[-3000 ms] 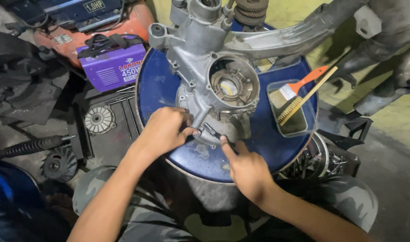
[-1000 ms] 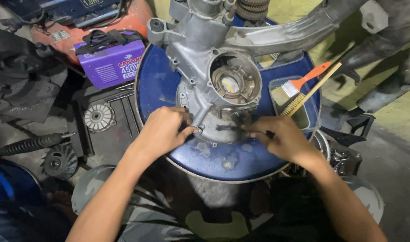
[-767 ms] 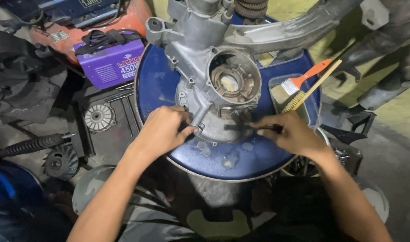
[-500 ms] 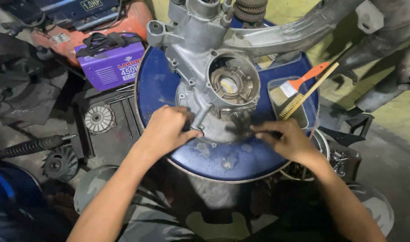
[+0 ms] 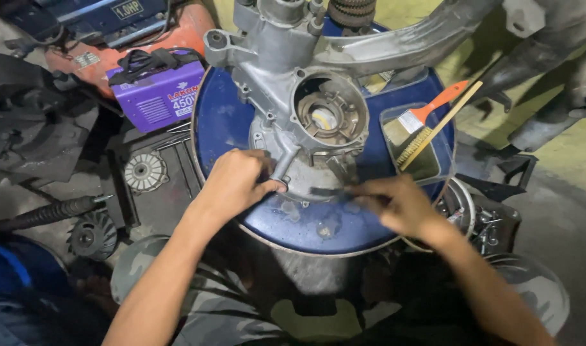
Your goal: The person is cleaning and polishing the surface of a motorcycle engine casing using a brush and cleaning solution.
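Note:
A grey metal engine casing [image 5: 318,122] with a round bearing opening lies on the blue drum top [image 5: 222,122]. My left hand [image 5: 236,181] rests on the casing's lower left edge, fingers curled around a short metal stub [image 5: 285,165]. My right hand [image 5: 398,205] is at the casing's lower right, holding a thin dark tool [image 5: 334,191] that points left against the casing's bottom edge. The tool's tip is blurred.
A rectangular tray [image 5: 413,144] on the drum's right holds an orange-handled paintbrush [image 5: 427,115] and a wooden stick. A purple box-shaped machine [image 5: 162,95], a finned round part [image 5: 146,172] and a black spring [image 5: 46,213] lie on the floor at left. A grey frame arm [image 5: 421,38] crosses behind.
My right hand has drawn back slightly to the right and down, with the dark tool now reaching left to the casing's bottom edge. My left hand has stayed on the casing.

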